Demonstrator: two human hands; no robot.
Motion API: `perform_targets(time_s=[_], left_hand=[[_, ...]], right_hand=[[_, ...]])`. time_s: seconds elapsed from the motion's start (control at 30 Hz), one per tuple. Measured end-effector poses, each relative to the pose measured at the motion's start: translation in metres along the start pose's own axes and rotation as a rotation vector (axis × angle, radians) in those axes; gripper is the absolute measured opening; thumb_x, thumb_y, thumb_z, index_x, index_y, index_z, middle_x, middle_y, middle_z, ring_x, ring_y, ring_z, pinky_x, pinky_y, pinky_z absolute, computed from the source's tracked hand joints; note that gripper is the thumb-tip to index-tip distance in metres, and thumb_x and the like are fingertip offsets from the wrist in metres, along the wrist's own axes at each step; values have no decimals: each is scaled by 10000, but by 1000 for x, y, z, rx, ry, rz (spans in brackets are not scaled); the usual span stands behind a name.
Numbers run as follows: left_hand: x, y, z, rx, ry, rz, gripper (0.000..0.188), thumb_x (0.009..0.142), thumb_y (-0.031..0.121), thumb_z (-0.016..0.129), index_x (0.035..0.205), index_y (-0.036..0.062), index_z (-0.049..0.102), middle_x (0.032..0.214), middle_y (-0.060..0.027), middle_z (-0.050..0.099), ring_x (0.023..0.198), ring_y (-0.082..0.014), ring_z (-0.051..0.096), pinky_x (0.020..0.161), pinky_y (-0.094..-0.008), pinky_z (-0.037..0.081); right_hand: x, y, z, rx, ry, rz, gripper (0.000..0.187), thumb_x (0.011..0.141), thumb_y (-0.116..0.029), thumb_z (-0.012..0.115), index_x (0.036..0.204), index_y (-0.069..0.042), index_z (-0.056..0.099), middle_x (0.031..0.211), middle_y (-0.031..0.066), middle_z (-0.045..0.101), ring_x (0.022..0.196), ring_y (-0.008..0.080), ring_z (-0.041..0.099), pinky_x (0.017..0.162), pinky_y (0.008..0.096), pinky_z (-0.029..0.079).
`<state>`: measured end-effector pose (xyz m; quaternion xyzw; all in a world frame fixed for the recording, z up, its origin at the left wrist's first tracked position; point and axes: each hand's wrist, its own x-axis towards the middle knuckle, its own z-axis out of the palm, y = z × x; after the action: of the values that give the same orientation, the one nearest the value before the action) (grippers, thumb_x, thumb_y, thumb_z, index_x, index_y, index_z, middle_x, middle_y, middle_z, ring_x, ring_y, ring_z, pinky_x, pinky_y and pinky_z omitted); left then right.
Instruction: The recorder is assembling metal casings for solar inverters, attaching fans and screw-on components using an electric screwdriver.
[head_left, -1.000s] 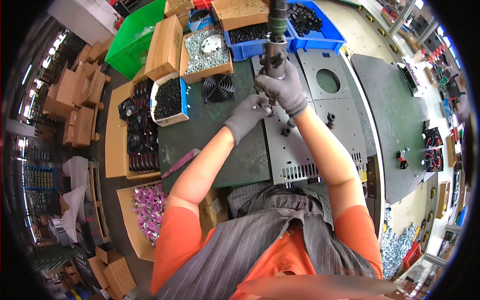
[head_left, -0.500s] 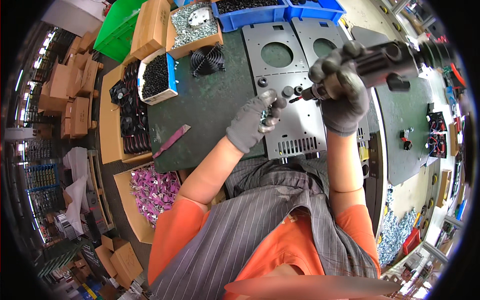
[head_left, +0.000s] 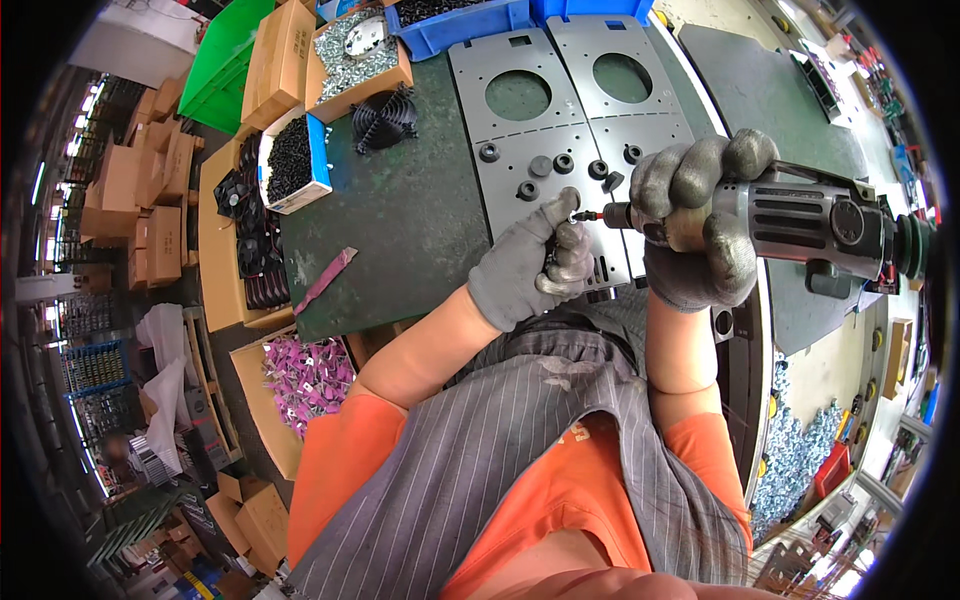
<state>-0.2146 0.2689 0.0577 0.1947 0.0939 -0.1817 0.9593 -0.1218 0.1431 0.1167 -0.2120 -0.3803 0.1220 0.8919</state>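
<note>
In a grey glove, my right hand (head_left: 700, 225) wraps round a black and grey power screwdriver (head_left: 815, 228), held level with its bit pointing left. At the bit's tip is a small silvery screw (head_left: 579, 216), pinched between the thumb and forefinger of my gloved left hand (head_left: 530, 260). The other left fingers curl into the palm, whose contents are hidden. Both hands are over the near part of two grey metal panels, the left panel (head_left: 515, 150) and the right panel (head_left: 655, 110), each with a large round hole. Several black round rubber feet (head_left: 527, 191) lie on them.
Left of the panels, a black fan guard (head_left: 384, 120) and a purple strip (head_left: 327, 280) lie on the green tabletop (head_left: 420, 200). Boxes of black screws (head_left: 292, 165) and silvery screws (head_left: 345, 70), plus blue bins (head_left: 465, 30), line the far side. A carton of fans (head_left: 225, 270) stands left.
The screwdriver has turned level and come nearer me, its bit now meeting my left fingertips. My left hand has moved slightly right and nearer. The view has shifted, showing more of the panels.
</note>
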Motion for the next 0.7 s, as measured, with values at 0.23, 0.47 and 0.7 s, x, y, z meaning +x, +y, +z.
perform_targets(time_s=[0.23, 0.47, 0.7], left_hand=[[-4, -2, 18, 165, 199, -147, 487, 931, 527, 432, 875, 64, 572, 650, -27, 456, 514, -82, 395, 360, -183, 278], [11, 50, -10, 1386, 344, 174, 418, 897, 412, 549, 1089, 45, 610, 827, -71, 606, 625, -119, 557, 508, -232, 426], [56, 75, 4, 2137, 702, 45, 298, 829, 314, 630, 1065, 136, 663, 850, -73, 677, 763, -230, 648, 716, -337, 492]], right_hand=[[-6, -7, -12, 62, 78, 25, 425, 736, -81, 639, 1114, -116, 448, 865, 75, 577, 711, 246, 600, 603, 346, 513], [0, -15, -32, -62, 370, -42, 415, 799, -180, 557, 1171, -42, 436, 855, 79, 488, 739, 196, 462, 692, 324, 388], [12, 3, -46, -301, 416, 80, 488, 755, -125, 583, 1200, 6, 432, 817, 114, 541, 706, 243, 536, 599, 337, 446]])
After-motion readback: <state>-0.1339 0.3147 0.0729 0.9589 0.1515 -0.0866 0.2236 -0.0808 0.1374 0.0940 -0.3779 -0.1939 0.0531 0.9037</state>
